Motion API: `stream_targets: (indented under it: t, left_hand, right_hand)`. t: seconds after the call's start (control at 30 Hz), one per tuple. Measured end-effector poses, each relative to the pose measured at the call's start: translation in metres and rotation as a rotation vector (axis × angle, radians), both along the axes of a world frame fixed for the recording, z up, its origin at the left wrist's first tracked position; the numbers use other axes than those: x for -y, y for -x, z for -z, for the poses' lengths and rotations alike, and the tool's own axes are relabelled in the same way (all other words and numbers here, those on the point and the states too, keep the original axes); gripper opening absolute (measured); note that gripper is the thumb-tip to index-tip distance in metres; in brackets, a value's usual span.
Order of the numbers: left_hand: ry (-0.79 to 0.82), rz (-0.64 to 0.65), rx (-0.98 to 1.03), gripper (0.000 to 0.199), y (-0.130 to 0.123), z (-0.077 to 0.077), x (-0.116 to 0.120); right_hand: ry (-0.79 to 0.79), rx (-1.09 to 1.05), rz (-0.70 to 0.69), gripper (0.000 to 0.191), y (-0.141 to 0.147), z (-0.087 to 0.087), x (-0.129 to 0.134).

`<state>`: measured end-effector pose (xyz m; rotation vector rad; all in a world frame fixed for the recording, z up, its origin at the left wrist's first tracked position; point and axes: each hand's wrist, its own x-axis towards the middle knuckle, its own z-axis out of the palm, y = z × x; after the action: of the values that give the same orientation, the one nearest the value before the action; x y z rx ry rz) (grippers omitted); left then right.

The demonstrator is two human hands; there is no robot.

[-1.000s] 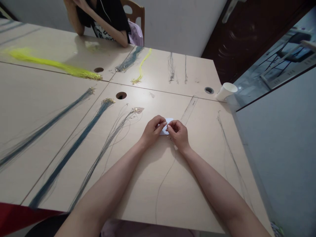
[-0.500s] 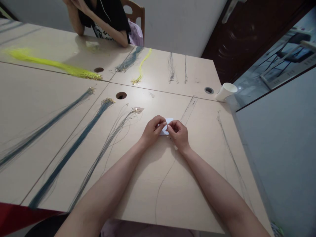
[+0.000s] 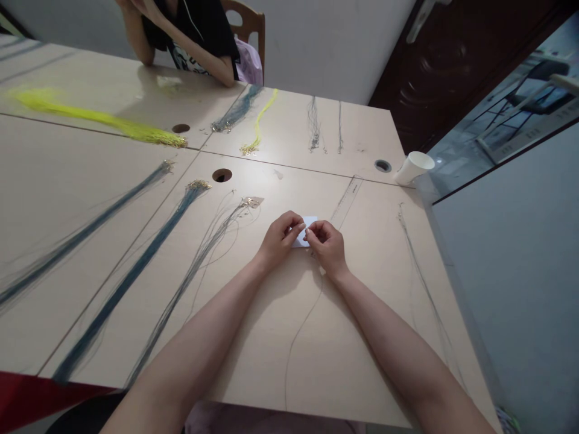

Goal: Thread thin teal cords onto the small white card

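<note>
My left hand and my right hand meet over a small white card on the table. The fingers of both are pinched together, tips nearly touching. What they pinch is too small to make out. A thin grey cord runs from beneath my right hand down to the table's front edge. Just beyond that hand lies a clear ruler, set at a slant. Left of my hands, a bundle of grey cords with gold-coloured ends stretches toward the front edge.
Blue cord bundles and a yellow bundle lie on the left. Thin cords are at the right. A white paper cup stands by a round table hole. Across the table sits a person with elbows on it.
</note>
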<state>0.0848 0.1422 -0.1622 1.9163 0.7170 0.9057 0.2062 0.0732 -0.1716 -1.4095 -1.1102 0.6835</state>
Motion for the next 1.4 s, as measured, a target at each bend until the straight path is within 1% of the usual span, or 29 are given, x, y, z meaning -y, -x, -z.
stream_targets:
  t: [0.7,0.93,1.13,1.4]
  left_hand:
    - [-0.003,0.009,-0.008,0.014,-0.0005,-0.0014,0.0012]
    - [-0.005,0.013,-0.004,0.014,-0.0006,-0.0010,0.0014]
    - [-0.012,0.001,0.003,0.014,-0.0004,-0.0017,0.0018]
    - [0.014,-0.009,0.014,0.015,-0.0004,0.0000,0.0003]
  right_hand:
    - [0.007,0.049,-0.002,0.009,-0.0014,0.0023,0.0002]
    - [0.001,0.031,-0.011,0.007,-0.0016,0.0025,-0.0003]
    - [-0.002,0.021,-0.002,0.009,-0.0006,0.0004,-0.0003]
    - [-0.009,0.000,0.010,0.011,-0.0004,0.0022,-0.0013]
